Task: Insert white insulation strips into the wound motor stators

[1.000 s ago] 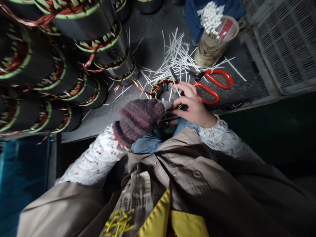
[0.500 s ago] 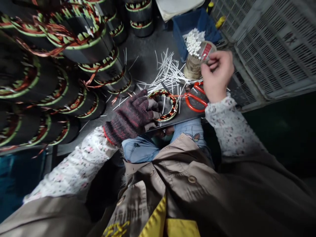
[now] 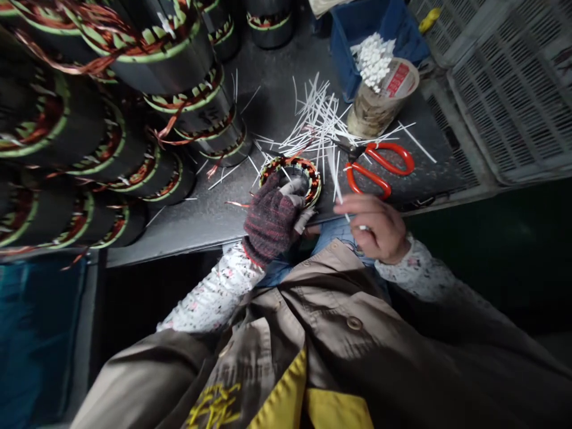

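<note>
A motor stator (image 3: 318,189) with a pale green rim and copper windings stands at the table's front edge. My left hand (image 3: 273,215), in a dark knitted glove with light fingertips, grips its near side, the fingers reaching over the rim into the bore. To the right, my bare right hand (image 3: 373,229) is closed in a pinch on a thin white strip (image 3: 343,205), slightly blurred by motion. Red-handled scissors (image 3: 379,167) lie just beyond that hand. Loose white strips (image 3: 319,122) are heaped behind the stator.
Stacked wound stators (image 3: 170,77) fill the left side. At the back right, a blue bin (image 3: 344,65) stands beside a round tub (image 3: 379,113) topped with small white pieces (image 3: 374,59). Grey plastic crates (image 3: 513,89) line the right edge.
My right hand has come from beside the tub down towards the stator, now with a white strip. My left hand has turned and shifted further over the stator's rim.
</note>
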Motion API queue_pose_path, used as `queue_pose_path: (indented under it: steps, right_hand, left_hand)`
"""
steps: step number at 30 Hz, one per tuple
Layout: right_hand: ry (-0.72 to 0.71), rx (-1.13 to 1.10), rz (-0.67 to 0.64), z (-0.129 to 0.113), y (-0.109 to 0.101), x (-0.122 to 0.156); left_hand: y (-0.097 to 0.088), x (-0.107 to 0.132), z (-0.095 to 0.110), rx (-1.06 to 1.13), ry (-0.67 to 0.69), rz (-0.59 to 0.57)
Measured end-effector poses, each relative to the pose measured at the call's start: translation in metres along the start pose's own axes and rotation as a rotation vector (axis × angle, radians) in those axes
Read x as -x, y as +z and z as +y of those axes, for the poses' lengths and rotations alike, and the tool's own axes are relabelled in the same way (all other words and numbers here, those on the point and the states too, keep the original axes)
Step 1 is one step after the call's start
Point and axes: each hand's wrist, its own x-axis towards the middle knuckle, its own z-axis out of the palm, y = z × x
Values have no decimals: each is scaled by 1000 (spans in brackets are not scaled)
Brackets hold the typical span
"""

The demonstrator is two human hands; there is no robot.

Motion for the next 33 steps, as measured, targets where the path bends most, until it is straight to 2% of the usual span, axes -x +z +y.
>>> queue_pose_path:
  steps: [3,6,11,15,22,26,30,33]
  right_hand:
    - [23,-42,-19,-2,0,22]
    - [37,-20,-33,-1,-4,31]
    - [66,17,-70,2,5,20]
    - [72,-17,12,4,15,8]
    - [217,11,-37,0,-6,24]
    - [273,27,-70,3,9,13]
    - [380,-51,-22,6,33,-8]
    - [442,-84,12,0,36,-16]
  left_hand:
    - [-1,-1,7,-1,-63,-37]
    - [-1,-1,9,-30,-109,-48]
    - [1,-1,9,-84,-112,-57]
    - [0,-3,9,-101,-105,-54]
    - [2,-2,10,-123,-129,-33]
    - [3,1,9,-39,-167,-32]
    - [2,-1,10,279,-295,-1]
    - [1,-4,11,354,-252,48]
